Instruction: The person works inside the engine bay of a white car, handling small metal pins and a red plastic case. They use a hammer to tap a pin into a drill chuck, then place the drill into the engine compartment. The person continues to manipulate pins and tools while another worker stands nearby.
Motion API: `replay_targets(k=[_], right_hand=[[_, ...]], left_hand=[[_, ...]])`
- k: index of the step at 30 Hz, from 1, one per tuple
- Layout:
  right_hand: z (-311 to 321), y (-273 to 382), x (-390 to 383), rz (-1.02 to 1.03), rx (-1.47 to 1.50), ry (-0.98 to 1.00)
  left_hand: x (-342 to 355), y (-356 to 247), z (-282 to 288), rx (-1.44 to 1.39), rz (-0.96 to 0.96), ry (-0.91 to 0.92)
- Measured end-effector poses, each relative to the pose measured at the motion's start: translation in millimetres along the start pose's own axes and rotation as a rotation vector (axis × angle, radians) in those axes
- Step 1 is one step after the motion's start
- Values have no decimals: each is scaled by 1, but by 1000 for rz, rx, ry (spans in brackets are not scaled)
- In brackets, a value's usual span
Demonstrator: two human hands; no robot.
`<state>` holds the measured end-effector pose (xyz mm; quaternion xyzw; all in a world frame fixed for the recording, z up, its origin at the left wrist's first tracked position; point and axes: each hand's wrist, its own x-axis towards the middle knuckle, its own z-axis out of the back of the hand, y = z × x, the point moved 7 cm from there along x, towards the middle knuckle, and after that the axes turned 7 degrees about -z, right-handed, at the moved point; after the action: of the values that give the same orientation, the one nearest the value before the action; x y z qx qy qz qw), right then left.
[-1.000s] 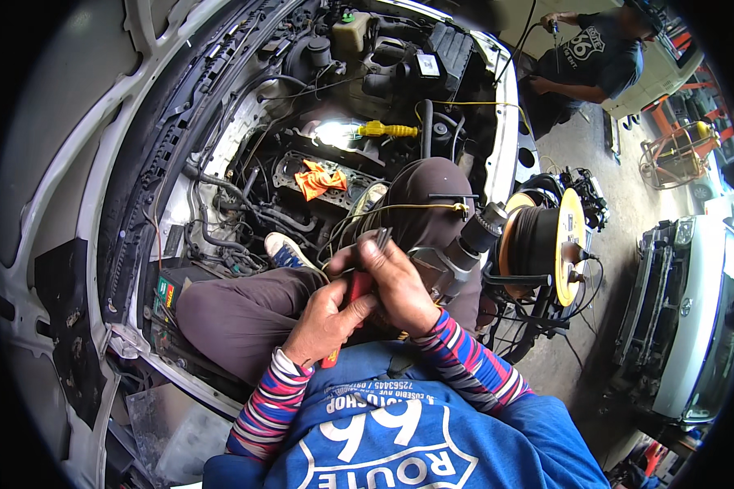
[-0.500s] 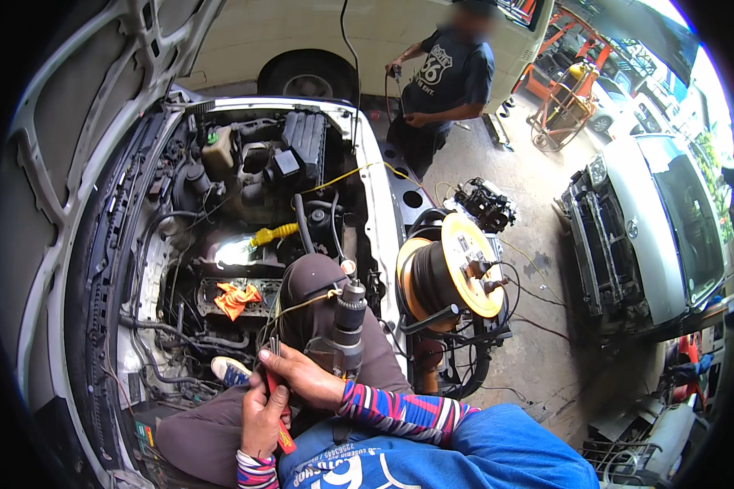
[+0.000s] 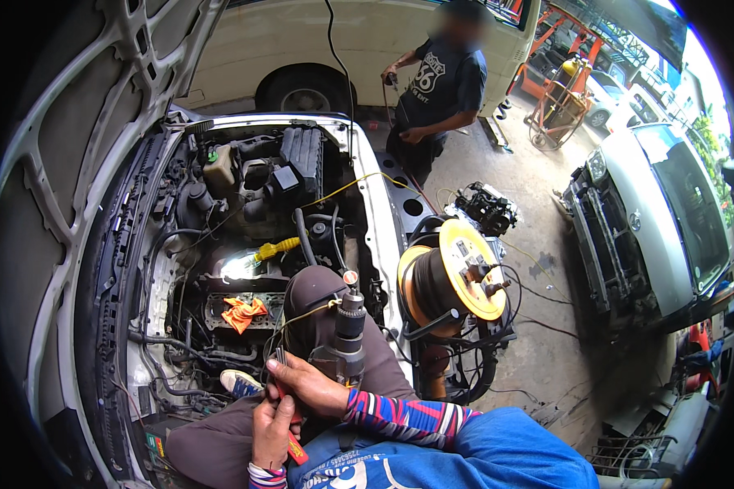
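Observation:
My left hand (image 3: pixel 269 430) is closed round the red handle of a hand tool (image 3: pixel 296 450), whose lower end sticks out below my fingers. Its slim metal end rises beside my right hand (image 3: pixel 311 389), which is closed about the tool's upper part. What kind of tool it is I cannot make out. Thin wires (image 3: pixel 276 330) run up from there across my raised knee. A power drill (image 3: pixel 349 346) with a metal chuck points upward against my thigh, just beyond my right wrist. A small round disc (image 3: pixel 350 277) shows above the chuck.
I sit over an open engine bay; an orange cloth (image 3: pixel 243 314) lies on the engine (image 3: pixel 214 303) beside a lit yellow work lamp (image 3: pixel 276 248). A cable reel (image 3: pixel 473 265) stands to the right. Another person (image 3: pixel 440 90) holds a hose at the back. A silver vehicle (image 3: pixel 652 228) is far right.
The whole view has shifted slightly. Both my hands keep their hold on the red-handled tool, and the drill stays against my thigh. The other person stands nearly the same.

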<state>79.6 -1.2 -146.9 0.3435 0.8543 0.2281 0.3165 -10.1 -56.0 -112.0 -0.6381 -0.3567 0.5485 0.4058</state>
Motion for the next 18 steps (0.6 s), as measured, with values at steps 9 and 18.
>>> replay_targets(k=[9, 18], right_hand=[[-4, 9, -5, -12, 7, -15], [-8, 15, -10, -52, 155, -43]], left_hand=[[-3, 4, 1, 16, -4, -2], [-21, 15, 13, -233, -55, -18]])
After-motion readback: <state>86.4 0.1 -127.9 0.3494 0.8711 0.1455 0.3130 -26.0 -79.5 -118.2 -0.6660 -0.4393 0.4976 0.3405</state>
